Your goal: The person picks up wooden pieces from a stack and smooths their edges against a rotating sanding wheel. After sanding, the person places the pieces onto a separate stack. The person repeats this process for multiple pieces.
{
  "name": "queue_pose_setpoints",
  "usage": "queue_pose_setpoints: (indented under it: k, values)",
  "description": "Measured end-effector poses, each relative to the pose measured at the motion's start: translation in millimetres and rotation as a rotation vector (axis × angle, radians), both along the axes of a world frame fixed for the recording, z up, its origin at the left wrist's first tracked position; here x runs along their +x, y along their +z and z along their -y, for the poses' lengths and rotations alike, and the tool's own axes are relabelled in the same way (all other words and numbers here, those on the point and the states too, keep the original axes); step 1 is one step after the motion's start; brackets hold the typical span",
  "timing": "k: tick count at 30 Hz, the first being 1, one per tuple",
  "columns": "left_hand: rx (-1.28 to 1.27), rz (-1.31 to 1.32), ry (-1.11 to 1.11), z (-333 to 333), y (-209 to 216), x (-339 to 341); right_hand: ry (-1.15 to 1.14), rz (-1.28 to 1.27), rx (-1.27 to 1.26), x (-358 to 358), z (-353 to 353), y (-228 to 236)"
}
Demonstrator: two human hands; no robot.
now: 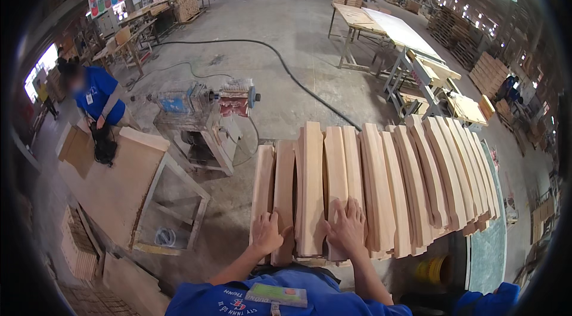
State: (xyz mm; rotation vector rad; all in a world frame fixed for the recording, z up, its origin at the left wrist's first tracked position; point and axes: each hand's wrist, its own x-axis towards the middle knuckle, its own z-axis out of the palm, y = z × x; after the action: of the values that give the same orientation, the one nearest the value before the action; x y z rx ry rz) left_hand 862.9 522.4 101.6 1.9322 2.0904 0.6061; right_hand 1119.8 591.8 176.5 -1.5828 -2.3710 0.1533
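Note:
A row of shaped pale wooden pieces (370, 188) lies side by side in front of me, their long sides running away from me. Over the near part of the two leftmost pieces (284, 179) rests my left hand (267, 235), its fingers extended and thumb held apart. My right hand (347, 228) lies with fingers spread on the near part of two pieces (335, 164) further right. Between my hands, a straight-sided wooden piece (311, 188) stands slightly higher than its neighbours. Neither hand has its fingers wrapped round a piece.
Beyond the row stands a machine with a blue motor housing (174, 105). At the left, a person in blue (98, 91) handles a dark object at a wooden table (122, 185). A black hose (286, 69) crosses the floor. A yellow bucket (434, 269) sits below the row's right part.

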Motion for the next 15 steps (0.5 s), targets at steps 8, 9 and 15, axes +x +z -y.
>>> queue_pose_setpoints:
  k: [8, 9, 15]
  values:
    - [0.102, 0.178, 0.078, -10.3, -10.8, -25.0, -0.021, -0.130, -0.074, -1.4, 23.8, 5.0]
    - [0.160, 0.149, 0.093, -12.2, -11.7, -30.7, -0.019, -0.112, -0.064, -1.9, 29.0, 5.5]
    - [0.112, 0.068, 0.213, -5.5, -22.0, -62.9, -0.045, -0.038, -0.106, -13.9, 38.2, 18.3]
